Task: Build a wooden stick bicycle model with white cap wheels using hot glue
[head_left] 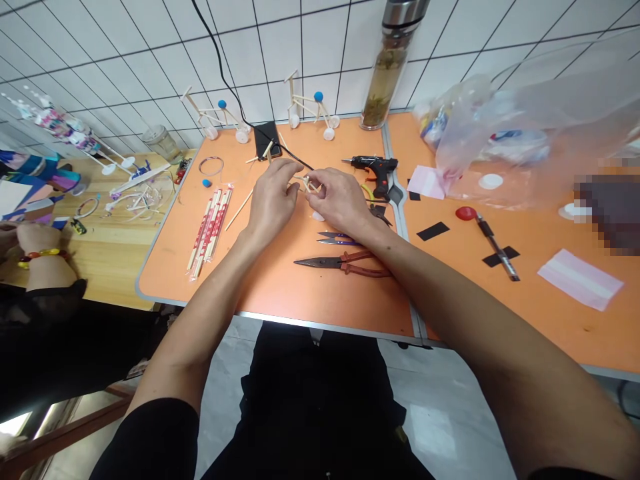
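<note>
A small frame of thin wooden sticks (306,183) is between my two hands over the orange table, mostly covered by the fingers. My left hand (273,200) is closed in a pinch on its left side, and a stick end (269,151) pokes up beyond the knuckles. On the right side, my right hand (341,199) grips the same frame with thumb and fingers. A whitish disc (318,216) shows below the fingers. Thread snips (334,237) and red-handled long-nose pliers (320,263) lie under my right forearm.
Two stick tricycles with blue balls (319,97) stand by the tiled wall. A glue gun (375,172), black phone (267,140), tall tea bottle (384,87) and wrapped chopsticks (211,230) surround the hands. A black cable crosses behind. A co-worker's hand (39,240) is far left.
</note>
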Demonstrator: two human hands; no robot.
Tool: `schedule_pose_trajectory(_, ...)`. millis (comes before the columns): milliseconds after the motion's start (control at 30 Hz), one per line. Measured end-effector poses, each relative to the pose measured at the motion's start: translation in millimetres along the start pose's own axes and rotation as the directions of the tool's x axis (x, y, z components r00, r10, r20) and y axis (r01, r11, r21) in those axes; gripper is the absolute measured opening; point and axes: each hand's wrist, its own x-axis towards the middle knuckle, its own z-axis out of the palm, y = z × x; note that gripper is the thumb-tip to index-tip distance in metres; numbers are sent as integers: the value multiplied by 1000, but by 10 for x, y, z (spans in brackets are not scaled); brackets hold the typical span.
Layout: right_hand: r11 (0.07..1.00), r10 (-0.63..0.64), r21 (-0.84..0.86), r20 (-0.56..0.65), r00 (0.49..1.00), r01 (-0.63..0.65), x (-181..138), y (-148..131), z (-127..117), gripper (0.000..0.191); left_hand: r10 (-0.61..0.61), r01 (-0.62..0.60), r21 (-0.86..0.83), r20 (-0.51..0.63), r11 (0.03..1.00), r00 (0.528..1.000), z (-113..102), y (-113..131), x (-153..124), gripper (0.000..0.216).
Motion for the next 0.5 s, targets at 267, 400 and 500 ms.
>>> schedule_pose_trajectory(267, 999, 28, -21, 33, 999, -28, -5, -42, -44, 26, -113, 117, -168, 31, 979, 993, 156, -19, 53, 35)
schedule_pose_trajectory(400, 1000, 25, -16, 21, 999, -25, -12, -41, -38, 25, -100, 100, -132, 8, 986, 995, 186, -68, 46, 30)
schedule_pose_trajectory(500, 1000, 25, -14, 12, 1000, -25, -19, -40, -36, 27, -99, 99, -99, 10, 990, 995, 181, -77, 40, 27)
